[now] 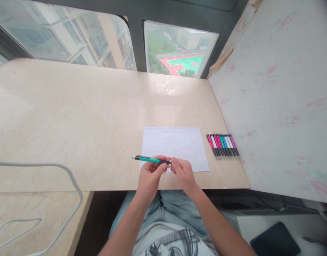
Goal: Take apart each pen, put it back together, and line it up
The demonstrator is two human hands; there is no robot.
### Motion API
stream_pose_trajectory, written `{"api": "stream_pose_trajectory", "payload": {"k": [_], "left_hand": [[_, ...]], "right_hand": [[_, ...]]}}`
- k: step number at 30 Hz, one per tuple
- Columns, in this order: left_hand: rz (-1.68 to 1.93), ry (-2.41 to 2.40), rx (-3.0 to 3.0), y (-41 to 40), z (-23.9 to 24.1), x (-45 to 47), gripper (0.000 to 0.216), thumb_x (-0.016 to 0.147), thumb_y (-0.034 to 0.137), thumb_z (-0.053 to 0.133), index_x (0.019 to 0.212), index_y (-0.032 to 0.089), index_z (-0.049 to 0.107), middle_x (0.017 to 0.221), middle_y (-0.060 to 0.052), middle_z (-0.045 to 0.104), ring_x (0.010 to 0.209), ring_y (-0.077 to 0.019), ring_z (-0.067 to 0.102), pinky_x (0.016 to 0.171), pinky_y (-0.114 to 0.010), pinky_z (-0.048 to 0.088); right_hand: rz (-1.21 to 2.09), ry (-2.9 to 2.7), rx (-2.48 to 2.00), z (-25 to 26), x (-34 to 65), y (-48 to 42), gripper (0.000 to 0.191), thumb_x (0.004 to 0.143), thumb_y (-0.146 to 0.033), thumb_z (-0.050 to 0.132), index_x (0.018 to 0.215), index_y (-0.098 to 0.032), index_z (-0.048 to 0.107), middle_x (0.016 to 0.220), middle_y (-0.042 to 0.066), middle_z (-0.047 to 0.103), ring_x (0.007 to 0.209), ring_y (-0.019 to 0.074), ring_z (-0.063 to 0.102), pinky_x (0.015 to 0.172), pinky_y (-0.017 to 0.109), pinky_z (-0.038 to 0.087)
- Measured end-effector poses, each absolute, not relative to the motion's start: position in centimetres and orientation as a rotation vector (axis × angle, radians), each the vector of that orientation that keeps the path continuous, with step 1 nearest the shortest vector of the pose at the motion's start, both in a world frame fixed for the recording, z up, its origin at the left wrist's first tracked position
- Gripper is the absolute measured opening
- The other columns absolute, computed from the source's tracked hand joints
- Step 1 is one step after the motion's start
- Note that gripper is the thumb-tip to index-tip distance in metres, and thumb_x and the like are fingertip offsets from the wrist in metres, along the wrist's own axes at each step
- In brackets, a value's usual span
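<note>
A teal pen with black ends (149, 159) lies level in the air just above the table's near edge. My left hand (150, 174) grips its barrel with curled fingers. My right hand (182, 172) pinches the pen's right end between thumb and fingertips. Right behind both hands a white sheet of paper (176, 144) lies flat on the beige table (80, 121), with faint lines of writing along its far edge.
A row of several pens in pink, white, teal and purple (223, 145) lies to the right of the paper, near the pale flowered wall (280, 99). A white cable (59, 185) loops at the near left. Windows stand behind the table.
</note>
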State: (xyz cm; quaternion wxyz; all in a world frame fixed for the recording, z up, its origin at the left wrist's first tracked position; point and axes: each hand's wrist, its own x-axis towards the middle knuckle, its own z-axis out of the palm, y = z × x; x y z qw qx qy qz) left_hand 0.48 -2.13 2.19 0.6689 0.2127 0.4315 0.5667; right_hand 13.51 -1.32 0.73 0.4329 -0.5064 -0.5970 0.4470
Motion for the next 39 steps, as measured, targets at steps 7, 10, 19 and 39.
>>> {"api": "stream_pose_trajectory", "payload": {"k": [7, 10, 19, 39], "left_hand": [[1.338, 1.048, 0.38, -2.2, 1.8, 0.8, 0.023, 0.063, 0.023, 0.088, 0.08, 0.015, 0.074, 0.076, -0.005, 0.075, 0.065, -0.011, 0.063, 0.068, -0.023, 0.051], [1.343, 1.047, 0.294, -2.4, 2.0, 1.3, 0.023, 0.064, 0.025, 0.088, 0.078, 0.015, 0.073, 0.073, -0.003, 0.073, 0.061, -0.0083, 0.059, 0.063, -0.02, 0.05], [1.389, 1.046, 0.329, -2.3, 2.3, 1.1, 0.021, 0.066, 0.022, 0.087, 0.081, 0.016, 0.073, 0.078, -0.004, 0.075, 0.065, -0.0091, 0.062, 0.067, -0.021, 0.051], [1.371, 1.035, 0.285, -2.1, 1.9, 1.1, 0.022, 0.067, 0.025, 0.086, 0.083, 0.016, 0.073, 0.078, -0.004, 0.076, 0.067, -0.0105, 0.067, 0.067, -0.021, 0.053]], "right_hand": [[0.908, -1.597, -1.22, 0.7, 13.5, -1.4, 0.038, 0.102, -0.032, 0.039, 0.065, -0.021, 0.044, 0.061, -0.002, 0.044, 0.058, 0.0133, 0.043, 0.057, 0.028, 0.033], [0.737, -1.748, -1.089, 0.8, 13.9, -1.2, 0.031, 0.1, -0.025, 0.042, 0.07, -0.021, 0.048, 0.068, 0.001, 0.049, 0.066, 0.0159, 0.048, 0.063, 0.03, 0.038], [1.197, -1.436, -1.152, 1.2, 14.1, -1.3, 0.043, 0.101, -0.042, 0.041, 0.066, -0.019, 0.052, 0.062, 0.0, 0.049, 0.06, 0.0135, 0.045, 0.058, 0.029, 0.036], [1.08, -1.484, -1.186, 1.8, 13.3, -1.1, 0.038, 0.098, -0.036, 0.048, 0.064, -0.02, 0.05, 0.064, 0.0, 0.05, 0.063, 0.0145, 0.046, 0.062, 0.029, 0.037]]}}
